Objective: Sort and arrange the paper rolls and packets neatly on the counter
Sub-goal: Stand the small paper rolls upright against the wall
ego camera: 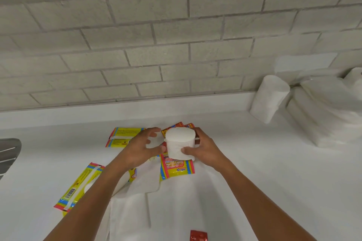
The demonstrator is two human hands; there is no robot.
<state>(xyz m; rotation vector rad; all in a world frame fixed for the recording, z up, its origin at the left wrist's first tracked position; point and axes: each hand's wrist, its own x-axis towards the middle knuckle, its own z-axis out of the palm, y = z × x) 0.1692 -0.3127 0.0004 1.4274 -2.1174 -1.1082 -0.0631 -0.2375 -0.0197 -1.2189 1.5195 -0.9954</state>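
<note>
- right hand (205,147) grips a white paper roll (180,143) upright above the wipes packet (177,168); counter (254,172) beneath
- left hand (140,147) open, fingers spread just left of the roll

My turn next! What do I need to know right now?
Right hand grips the small paper roll, upright above the wipes packet. Left hand is open beside it, not clearly touching.
Two more yellow packets lie scattered: one at the back, one front left. A small red packet sits near the front edge.
Done: white rolls and stacks grouped far right.
Left: place this roll, line up packets.
</note>
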